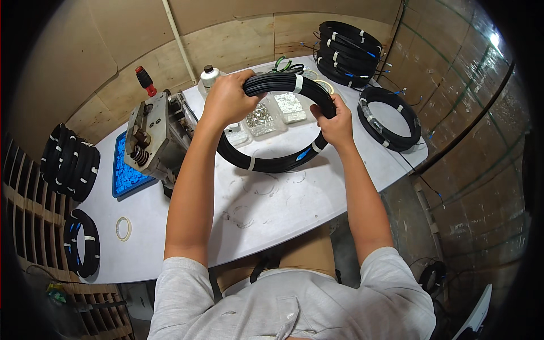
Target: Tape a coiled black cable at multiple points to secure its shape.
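Note:
Between my hands, tilted above the white table, is a coil of black cable [266, 165] bound with white tape bands. A blue connector [304, 154] lies against its lower right part. My left hand [231, 97] is closed round the coil's upper left, and the fingers are partly hidden behind the wrist and cable. On the right side, my right hand [335, 122] grips the ring with the thumb on the inner edge. Behind the coil stand clear trays of small metal parts [260, 119] and white pieces [289, 107].
A metal press [152, 136] stands left, beside a blue tray [120, 170] of small blue parts. Stacked black coils [347, 54] are at the back right, with a single coil [389, 119] nearby. More coils [69, 161] sit far left. A tape roll [123, 229] lies on the table [294, 209].

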Available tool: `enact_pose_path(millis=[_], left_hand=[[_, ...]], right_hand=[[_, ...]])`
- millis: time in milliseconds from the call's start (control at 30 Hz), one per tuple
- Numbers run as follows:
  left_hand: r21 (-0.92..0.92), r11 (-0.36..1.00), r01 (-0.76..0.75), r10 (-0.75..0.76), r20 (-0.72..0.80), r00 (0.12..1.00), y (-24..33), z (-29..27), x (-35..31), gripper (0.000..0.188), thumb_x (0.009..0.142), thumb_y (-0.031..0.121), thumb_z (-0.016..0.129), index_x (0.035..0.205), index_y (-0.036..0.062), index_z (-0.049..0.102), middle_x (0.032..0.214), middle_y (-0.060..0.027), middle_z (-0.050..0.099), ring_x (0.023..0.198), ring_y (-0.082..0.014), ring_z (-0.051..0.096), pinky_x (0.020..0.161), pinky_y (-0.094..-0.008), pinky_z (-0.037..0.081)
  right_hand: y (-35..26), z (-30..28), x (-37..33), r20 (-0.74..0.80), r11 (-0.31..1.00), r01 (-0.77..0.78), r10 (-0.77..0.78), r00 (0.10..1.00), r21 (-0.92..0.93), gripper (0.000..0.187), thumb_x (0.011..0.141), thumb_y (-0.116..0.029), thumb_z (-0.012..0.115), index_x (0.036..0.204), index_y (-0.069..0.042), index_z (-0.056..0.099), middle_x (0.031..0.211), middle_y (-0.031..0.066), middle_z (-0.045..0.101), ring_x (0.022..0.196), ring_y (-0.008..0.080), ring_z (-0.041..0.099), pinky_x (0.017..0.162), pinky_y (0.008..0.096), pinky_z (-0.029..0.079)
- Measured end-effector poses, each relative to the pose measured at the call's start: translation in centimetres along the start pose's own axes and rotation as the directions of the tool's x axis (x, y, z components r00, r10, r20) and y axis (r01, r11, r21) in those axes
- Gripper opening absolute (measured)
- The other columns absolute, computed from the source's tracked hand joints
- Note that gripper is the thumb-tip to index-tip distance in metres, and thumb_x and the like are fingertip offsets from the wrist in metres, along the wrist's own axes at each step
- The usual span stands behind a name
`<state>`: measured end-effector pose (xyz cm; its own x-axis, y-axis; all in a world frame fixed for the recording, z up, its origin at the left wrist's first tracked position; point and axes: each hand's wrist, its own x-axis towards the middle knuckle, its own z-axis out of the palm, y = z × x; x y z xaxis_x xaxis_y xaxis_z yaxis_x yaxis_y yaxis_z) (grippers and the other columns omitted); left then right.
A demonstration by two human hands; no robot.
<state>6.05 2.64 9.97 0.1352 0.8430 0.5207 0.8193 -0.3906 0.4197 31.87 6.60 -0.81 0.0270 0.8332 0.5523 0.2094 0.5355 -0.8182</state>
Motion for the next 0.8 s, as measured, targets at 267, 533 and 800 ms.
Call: enact_pose_path(millis=[267,533,800], left_hand=[[0.011,0.999,0.03,-0.03,-0.016,0.999,0.8,0.1,0.2,0.023,0.079,0.025,0.077,0.093,0.0066,0.073,0.077,-0.0163,0.072,0.074,-0.0357,0.07,0.07,-0.0452,0.054],[0.037,0.999,0.04,-0.04,-0.004,0.999,1.5,0.3,0.7,0.023,0.079,0.025,0.077,0.092,0.0068,0.073,0.078,-0.0169,0.071,0.075,-0.0369,0.069,0.07,-0.046,0.053],[0.038,0.997,0.061,-0.062,0.019,0.998,1.5,0.5,1.1,0.024,0.079,0.025,0.077,0.094,0.007,0.073,0.079,-0.0173,0.071,0.077,-0.038,0.068,0.071,-0.0471,0.053]], right_hand=[[0.3,0.4,-0.2,-0.033,0.996,0.005,-0.002,0.999,0.094,0.025,0.087,-0.01,0.08,0.105,-0.005,0.063,0.08,0.0006,0.068,0.061,0.0079,0.059,0.056,0.0251,0.048],[-0.1,0.1,0.3,-0.011,0.988,-0.151,0.151,0.988,0.016,0.022,0.088,-0.011,0.079,0.099,-0.004,0.061,0.079,0.0014,0.069,0.057,0.009,0.059,0.053,0.0256,0.048],[-0.3,-0.4,0.6,-0.077,0.978,-0.018,0.002,0.997,-0.208,0.026,0.083,-0.022,0.084,0.091,-0.004,0.069,0.071,0.0047,0.069,0.06,0.0127,0.062,0.057,0.0317,0.049]])
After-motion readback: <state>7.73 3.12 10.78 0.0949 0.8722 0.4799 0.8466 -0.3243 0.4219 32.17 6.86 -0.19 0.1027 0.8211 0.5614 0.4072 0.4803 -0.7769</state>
